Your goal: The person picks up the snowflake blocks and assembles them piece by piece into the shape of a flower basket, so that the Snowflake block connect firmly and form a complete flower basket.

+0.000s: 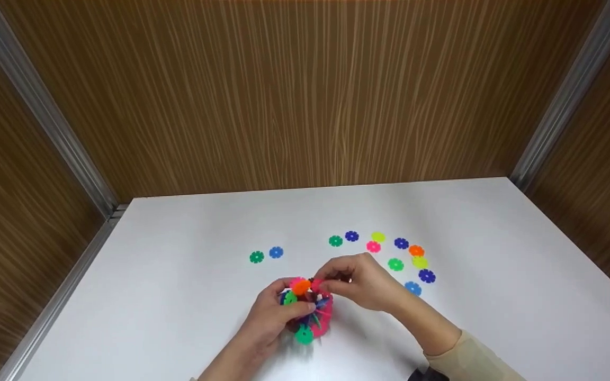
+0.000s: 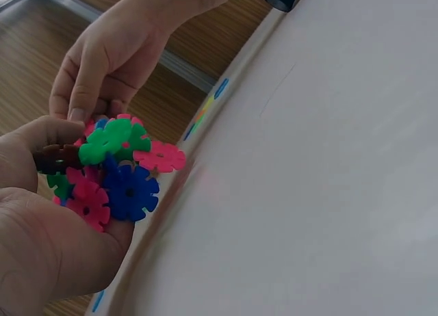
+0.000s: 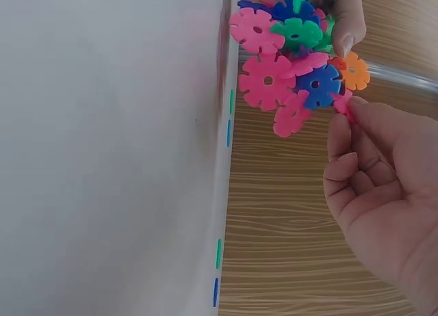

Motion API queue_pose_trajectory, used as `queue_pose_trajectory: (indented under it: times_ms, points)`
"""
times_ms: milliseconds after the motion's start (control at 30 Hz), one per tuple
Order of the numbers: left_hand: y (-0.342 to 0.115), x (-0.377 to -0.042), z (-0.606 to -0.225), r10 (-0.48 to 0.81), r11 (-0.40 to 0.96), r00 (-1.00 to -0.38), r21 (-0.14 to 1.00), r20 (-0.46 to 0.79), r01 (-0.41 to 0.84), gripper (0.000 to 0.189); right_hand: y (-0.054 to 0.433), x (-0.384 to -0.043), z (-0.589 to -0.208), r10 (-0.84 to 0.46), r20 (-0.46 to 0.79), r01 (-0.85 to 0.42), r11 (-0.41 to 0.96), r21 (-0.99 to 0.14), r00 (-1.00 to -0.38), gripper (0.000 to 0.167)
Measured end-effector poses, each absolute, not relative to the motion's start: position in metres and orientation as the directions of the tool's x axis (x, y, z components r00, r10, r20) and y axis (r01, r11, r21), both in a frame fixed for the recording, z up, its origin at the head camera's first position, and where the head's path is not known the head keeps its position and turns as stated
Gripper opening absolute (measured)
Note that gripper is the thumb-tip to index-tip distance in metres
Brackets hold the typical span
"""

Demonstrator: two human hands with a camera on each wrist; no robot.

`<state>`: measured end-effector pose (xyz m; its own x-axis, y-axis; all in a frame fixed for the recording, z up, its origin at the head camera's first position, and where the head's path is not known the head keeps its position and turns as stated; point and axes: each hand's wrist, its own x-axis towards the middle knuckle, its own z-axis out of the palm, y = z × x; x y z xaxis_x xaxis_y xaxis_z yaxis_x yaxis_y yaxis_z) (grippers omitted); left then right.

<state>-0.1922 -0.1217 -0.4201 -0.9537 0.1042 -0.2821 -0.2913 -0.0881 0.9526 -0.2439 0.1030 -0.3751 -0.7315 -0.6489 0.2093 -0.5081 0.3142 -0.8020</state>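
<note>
Near the front of the white table, my left hand [image 1: 268, 317] grips a cluster of interlocked plastic snowflake discs [image 1: 324, 316] in pink, green, blue, orange and brown. Its thumb lies over the near side of the cluster, and the fingers wrap behind it, partly hidden. On the cluster's right, my right hand [image 1: 366, 283] pinches a pink disc [image 3: 343, 105] between thumb and index finger. That disc meets the cluster beside a blue disc [image 3: 319, 85] and an orange disc [image 3: 355, 71]. In the left wrist view, green, pink and dark blue discs [image 2: 130, 193] face the camera.
A green disc [image 1: 257, 256] and a blue disc [image 1: 276, 252] lie flat beyond my left hand. Several loose discs, among them an orange one [image 1: 416, 251] and a light blue one [image 1: 413, 288], spread beyond my right hand. Wood-grain panels [image 1: 305, 95] enclose the table's back and sides.
</note>
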Motion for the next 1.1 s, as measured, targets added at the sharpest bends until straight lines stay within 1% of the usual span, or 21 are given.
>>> queue_pose_trajectory:
  times_ms: [133,233,300,367,433,533,967,1033,1100]
  points:
    - [-0.123,-0.192,-0.418,0.136,-0.174,-0.942,0.928,-0.308,-0.328,0.064,0.104,-0.245,-0.376,-0.654,0.220,-0.519,0.306,-0.798,-0.724,0.015]
    - [-0.125,-0.192,-0.415,0.159,-0.259,-0.931,0.896,-0.329,-0.361,0.076,0.103,-0.245,-0.376,-0.658,0.232,-0.530,0.296,-0.795,-0.716,0.015]
    - [-0.126,-0.192,-0.414,0.181,-0.297,-0.926,0.879,-0.332,-0.373,0.078,0.103,-0.245,-0.376,-0.659,0.234,-0.531,0.294,-0.795,-0.714,0.015]
    - [-0.127,-0.191,-0.414,0.201,-0.312,-0.924,0.873,-0.326,-0.376,0.072,0.102,-0.245,-0.375,-0.660,0.236,-0.534,0.294,-0.793,-0.713,0.014]
    - [-0.128,-0.191,-0.414,0.217,-0.316,-0.924,0.873,-0.314,-0.371,0.061,0.101,-0.244,-0.375,-0.659,0.240,-0.537,0.293,-0.791,-0.713,0.014]
    - [-0.129,-0.192,-0.416,0.213,-0.324,-0.929,0.875,-0.303,-0.360,0.051,0.099,-0.243,-0.373,-0.659,0.239,-0.535,0.291,-0.794,-0.713,0.013]
    - [-0.128,-0.193,-0.417,0.183,-0.334,-0.933,0.873,-0.309,-0.355,0.051,0.101,-0.245,-0.372,-0.656,0.198,-0.511,0.327,-0.795,-0.728,0.015]
    - [-0.128,-0.193,-0.417,0.178,-0.341,-0.934,0.871,-0.311,-0.355,0.049,0.105,-0.248,-0.371,-0.650,0.195,-0.509,0.338,-0.791,-0.734,0.018]
    - [-0.128,-0.194,-0.417,0.169,-0.356,-0.936,0.867,-0.308,-0.349,0.046,0.113,-0.256,-0.368,-0.623,0.204,-0.502,0.350,-0.791,-0.755,0.020]
